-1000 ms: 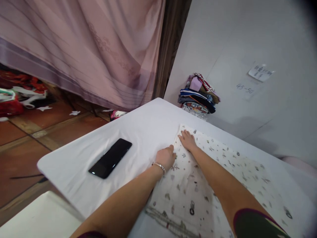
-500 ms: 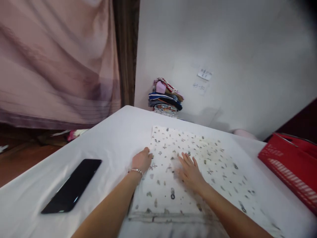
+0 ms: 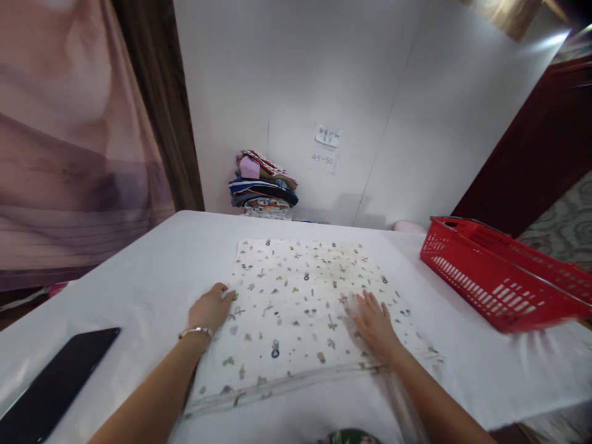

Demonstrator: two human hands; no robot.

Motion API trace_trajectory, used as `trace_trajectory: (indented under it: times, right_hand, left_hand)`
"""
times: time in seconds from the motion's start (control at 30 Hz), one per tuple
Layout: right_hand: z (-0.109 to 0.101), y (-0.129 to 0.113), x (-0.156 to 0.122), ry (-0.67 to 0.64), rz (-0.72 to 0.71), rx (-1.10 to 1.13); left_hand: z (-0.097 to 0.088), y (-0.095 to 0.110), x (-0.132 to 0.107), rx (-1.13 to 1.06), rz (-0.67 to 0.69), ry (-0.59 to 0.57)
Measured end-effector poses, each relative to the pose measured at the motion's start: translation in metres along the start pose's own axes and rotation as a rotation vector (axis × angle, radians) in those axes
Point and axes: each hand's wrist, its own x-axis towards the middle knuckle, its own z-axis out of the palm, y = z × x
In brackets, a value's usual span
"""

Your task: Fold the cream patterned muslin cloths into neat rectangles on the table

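Head view: you look forward and down over a white-covered table [image 3: 161, 265] that fills the lower half, a pale wall [image 3: 296, 74] behind it.
Curtain: at far left, pink-and-mauve fabric [image 3: 69, 123] hangs in folds beside a dark brown upright strip [image 3: 160, 105].
Phone: below the curtain, a black phone [image 3: 60, 385] lies flat on the table, cut off by the picture's left edge.
Bracelet wrist: your left hand [image 3: 210, 309], with a silvery bracelet [image 3: 197, 332] at its wrist, is at the left edge of the printed cloth. Its fingers are bent and close together; whether they pinch the fabric, you cannot tell from here.
Folded stack: beyond the table's far edge, mixed fabrics [image 3: 263, 185] are piled against the wall, lilac and red on top, blue and black below.
Printed cloth: white cloth [image 3: 291, 302] with small grey, green and brown motifs lies spread on the table between your hands, grey lines along its near edge.
Wall note: a handwritten paper [image 3: 327, 136] hangs above "45-50".
Bare wrist: your right hand [image 3: 374, 322], slightly blurred, is over the cloth's right part, palm down, fingers loosely spread.
Basket: at far right, a red slotted basket [image 3: 490, 277] stands on the table, apart from the cloth.
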Motion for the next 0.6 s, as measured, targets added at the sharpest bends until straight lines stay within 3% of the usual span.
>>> trace_trajectory:
  times: [0.1,0.2,0.3,0.4,0.5,0.6]
  right_hand:
    - [0.002,0.044,-0.007,-0.002,0.177,-0.080]
    - [0.012,0.075,-0.015,-0.045,0.241,-0.086]
    - [0.017,0.082,-0.019,-0.049,0.213,-0.068]
    - [0.009,0.078,-0.015,-0.047,0.195,-0.029]
    - [-0.004,0.076,0.002,-0.001,0.150,0.030]
    - [-0.013,0.075,0.036,0.020,0.084,0.068]
  left_hand:
    - [0.000,0.002,-0.001,0.017,-0.002,0.006]
    - [0.000,0.003,-0.001,0.039,-0.003,0.000]
    - [-0.007,0.006,0.000,0.062,-0.002,-0.025]
    - [-0.014,0.015,-0.003,0.086,0.046,0.046]
    - [-0.005,0.025,-0.022,0.141,0.276,0.175]
    - [0.024,0.029,-0.057,0.199,0.615,0.237]
